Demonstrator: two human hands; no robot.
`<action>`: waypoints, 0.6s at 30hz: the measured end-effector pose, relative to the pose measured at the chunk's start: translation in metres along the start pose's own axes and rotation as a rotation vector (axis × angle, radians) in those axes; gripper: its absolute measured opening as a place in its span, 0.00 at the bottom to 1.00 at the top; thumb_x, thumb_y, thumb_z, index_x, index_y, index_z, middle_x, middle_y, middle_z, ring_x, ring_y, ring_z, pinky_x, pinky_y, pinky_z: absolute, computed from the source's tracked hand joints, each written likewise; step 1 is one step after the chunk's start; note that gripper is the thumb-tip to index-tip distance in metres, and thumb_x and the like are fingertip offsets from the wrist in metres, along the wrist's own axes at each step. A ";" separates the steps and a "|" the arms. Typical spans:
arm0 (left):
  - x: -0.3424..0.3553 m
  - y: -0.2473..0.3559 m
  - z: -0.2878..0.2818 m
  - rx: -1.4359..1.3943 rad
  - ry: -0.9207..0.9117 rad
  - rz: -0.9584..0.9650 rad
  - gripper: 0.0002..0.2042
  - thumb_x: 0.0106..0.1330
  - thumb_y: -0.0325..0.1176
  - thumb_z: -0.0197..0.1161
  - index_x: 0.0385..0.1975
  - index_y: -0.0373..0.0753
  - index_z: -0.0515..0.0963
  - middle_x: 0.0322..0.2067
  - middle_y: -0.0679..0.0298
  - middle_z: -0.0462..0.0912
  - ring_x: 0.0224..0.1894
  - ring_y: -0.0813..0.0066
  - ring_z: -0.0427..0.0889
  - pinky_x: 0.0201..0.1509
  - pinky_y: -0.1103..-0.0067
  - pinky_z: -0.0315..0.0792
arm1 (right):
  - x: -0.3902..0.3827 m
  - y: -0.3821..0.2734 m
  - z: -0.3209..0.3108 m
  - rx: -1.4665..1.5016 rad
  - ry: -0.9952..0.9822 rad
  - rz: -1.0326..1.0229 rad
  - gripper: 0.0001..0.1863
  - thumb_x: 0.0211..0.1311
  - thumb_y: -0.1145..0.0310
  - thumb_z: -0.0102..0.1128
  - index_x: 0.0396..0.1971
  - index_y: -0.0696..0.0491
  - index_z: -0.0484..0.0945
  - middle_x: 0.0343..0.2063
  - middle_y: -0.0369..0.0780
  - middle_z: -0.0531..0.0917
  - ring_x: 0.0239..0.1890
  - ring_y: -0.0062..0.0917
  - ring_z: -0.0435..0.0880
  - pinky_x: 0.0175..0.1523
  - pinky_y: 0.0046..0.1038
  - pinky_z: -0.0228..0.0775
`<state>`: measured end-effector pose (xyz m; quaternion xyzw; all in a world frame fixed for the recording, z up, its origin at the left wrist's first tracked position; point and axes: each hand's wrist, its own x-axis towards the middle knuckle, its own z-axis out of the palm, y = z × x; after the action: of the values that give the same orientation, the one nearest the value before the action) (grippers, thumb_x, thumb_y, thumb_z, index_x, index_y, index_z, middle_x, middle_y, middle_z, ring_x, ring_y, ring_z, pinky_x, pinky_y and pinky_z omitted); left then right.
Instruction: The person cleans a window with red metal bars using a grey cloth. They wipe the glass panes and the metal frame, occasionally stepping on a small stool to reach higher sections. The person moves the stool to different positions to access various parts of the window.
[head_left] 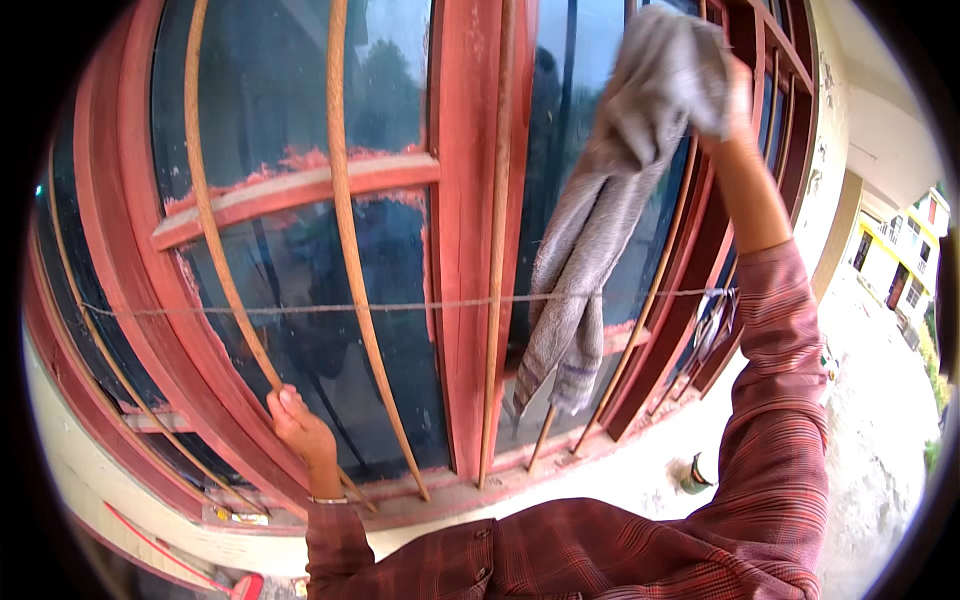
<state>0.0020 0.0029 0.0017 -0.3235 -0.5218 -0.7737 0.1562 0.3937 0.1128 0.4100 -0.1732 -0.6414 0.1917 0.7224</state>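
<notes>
My left hand is closed round a thin brown window bar, low on the left pane. High on the right, my raised right hand grips a grey cloth, partly blurred by motion. Two long folds of the cloth hang down in front of the right window pane. Most of my right fingers are hidden behind the fabric. The red wooden window frame stands between the panes.
A thin cord runs across the bars, with small items hanging at its right end. A dark green container stands below. At lower left lies a red-handled tool. A yellow and white building rises beyond.
</notes>
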 end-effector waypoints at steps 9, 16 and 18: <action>0.001 -0.001 -0.013 -0.093 -0.057 -0.091 0.13 0.71 0.37 0.42 0.29 0.36 0.69 0.20 0.73 0.63 0.21 0.88 0.60 0.23 0.88 0.57 | -0.014 -0.025 -0.090 -0.338 0.033 -0.238 0.15 0.61 0.70 0.48 0.46 0.60 0.72 0.38 0.43 0.80 0.41 0.32 0.80 0.49 0.30 0.71; 0.003 0.006 -0.007 -0.089 -0.057 -0.099 0.14 0.72 0.39 0.43 0.29 0.36 0.69 0.19 0.74 0.63 0.21 0.89 0.60 0.24 0.90 0.57 | -0.014 -0.055 -0.146 -0.837 0.069 -0.417 0.15 0.61 0.70 0.48 0.47 0.60 0.70 0.40 0.43 0.79 0.43 0.32 0.79 0.50 0.30 0.70; 0.002 0.006 -0.008 -0.079 -0.071 -0.112 0.14 0.72 0.39 0.42 0.29 0.37 0.70 0.18 0.74 0.62 0.20 0.89 0.60 0.23 0.91 0.56 | -0.009 -0.061 -0.159 -0.947 0.082 -0.441 0.16 0.62 0.70 0.48 0.47 0.60 0.70 0.40 0.43 0.79 0.43 0.32 0.78 0.50 0.30 0.70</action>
<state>0.0012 -0.0065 0.0056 -0.3269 -0.5134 -0.7893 0.0811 0.5542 0.0544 0.4136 -0.3492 -0.6503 -0.2829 0.6125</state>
